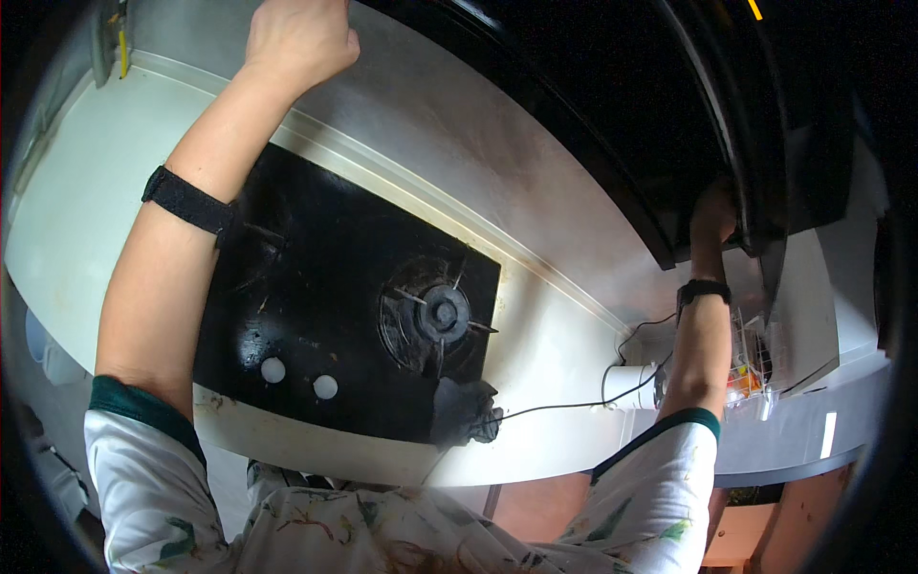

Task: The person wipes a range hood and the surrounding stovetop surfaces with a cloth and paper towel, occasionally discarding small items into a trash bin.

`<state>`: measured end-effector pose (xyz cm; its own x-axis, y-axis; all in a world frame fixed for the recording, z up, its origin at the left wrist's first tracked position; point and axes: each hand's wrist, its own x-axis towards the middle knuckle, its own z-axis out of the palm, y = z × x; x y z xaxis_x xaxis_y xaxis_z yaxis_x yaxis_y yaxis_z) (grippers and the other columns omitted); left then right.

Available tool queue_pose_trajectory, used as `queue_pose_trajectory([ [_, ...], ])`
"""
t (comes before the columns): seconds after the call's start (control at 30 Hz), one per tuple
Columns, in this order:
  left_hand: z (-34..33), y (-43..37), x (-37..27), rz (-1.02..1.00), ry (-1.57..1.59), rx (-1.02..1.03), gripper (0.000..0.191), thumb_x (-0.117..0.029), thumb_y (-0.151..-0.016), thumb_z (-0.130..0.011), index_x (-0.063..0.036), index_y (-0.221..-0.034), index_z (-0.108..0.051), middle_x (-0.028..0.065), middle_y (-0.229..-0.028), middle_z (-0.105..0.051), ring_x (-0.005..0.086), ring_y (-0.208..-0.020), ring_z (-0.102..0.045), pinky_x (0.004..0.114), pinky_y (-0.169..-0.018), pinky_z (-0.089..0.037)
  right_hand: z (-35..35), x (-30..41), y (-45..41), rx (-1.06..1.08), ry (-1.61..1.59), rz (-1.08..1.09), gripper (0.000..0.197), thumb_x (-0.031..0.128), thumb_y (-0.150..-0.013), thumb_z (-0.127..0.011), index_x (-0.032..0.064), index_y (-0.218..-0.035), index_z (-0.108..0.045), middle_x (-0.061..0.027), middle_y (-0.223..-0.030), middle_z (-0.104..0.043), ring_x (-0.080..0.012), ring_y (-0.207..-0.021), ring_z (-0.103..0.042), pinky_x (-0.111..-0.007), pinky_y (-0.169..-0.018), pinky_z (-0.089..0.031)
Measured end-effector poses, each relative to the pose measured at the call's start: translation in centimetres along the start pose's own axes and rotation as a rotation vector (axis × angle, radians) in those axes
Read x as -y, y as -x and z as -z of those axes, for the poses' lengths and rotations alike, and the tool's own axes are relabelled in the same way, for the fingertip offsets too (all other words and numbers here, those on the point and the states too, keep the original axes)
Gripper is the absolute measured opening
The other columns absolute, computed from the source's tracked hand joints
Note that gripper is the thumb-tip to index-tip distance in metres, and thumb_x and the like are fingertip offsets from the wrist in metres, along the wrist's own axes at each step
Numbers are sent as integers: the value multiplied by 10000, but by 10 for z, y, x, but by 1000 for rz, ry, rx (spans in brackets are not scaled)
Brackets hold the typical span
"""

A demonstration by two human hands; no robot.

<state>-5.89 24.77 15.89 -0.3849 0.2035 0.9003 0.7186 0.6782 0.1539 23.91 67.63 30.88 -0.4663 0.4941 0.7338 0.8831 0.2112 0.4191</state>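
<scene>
My left hand [301, 36] is raised at the top left, near the wall behind the stove. Its fingers look curled, but the picture's upper edge cuts off part of it. My right hand [716, 208] reaches up at the right to the dark edge of a black range hood [574, 107]; shadow hides its fingers and anything in them. Below my arms lies a black gas cooktop [337, 287] with a round burner [445, 313] and two pale knobs [272, 369]. A crumpled dark cloth or bag [466, 412] rests on its front right corner.
A black cable [552, 407] crosses the white counter [545, 438] from the dark bundle towards a white cylindrical container [627, 387]. A wire rack [749, 359] holding small items stands beyond my right forearm. A yellow pipe [123, 54] is at the far left corner.
</scene>
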Motion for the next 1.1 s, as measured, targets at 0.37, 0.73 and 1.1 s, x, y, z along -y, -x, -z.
queue_pose_trajectory([
  [0.37,-5,6,4,-3,5,12,580,-79,-603,-536,16,-1175,-502,203,-1268,-483,334,-1152,-484,377,-935,-440,35,5,178,173,-1805,-388,149,97,-935,-403,36,-1069,-417,-42,-768,-509,-115,-548,-455,-269,-495,-443],
  [0.73,-12,-2,11,11,-71,230,639,-188,-712,-589,-108,-1319,-407,142,-1296,-471,333,-1144,-488,423,-929,-437,52,-8,244,833,-2881,-608,160,150,-948,-384,56,-1062,-445,-7,-798,-452,-110,-599,-356,-248,-550,-337],
  [1.1,56,80,-104,148,776,326,491,-69,-734,-555,-90,-1221,-492,182,-1364,-392,249,-920,-571,317,-749,-489,66,17,264,1154,-2788,-543,277,249,-855,-461,41,-987,-590,-126,-979,-629,-271,-929,-590,-377,-714,-497],
])
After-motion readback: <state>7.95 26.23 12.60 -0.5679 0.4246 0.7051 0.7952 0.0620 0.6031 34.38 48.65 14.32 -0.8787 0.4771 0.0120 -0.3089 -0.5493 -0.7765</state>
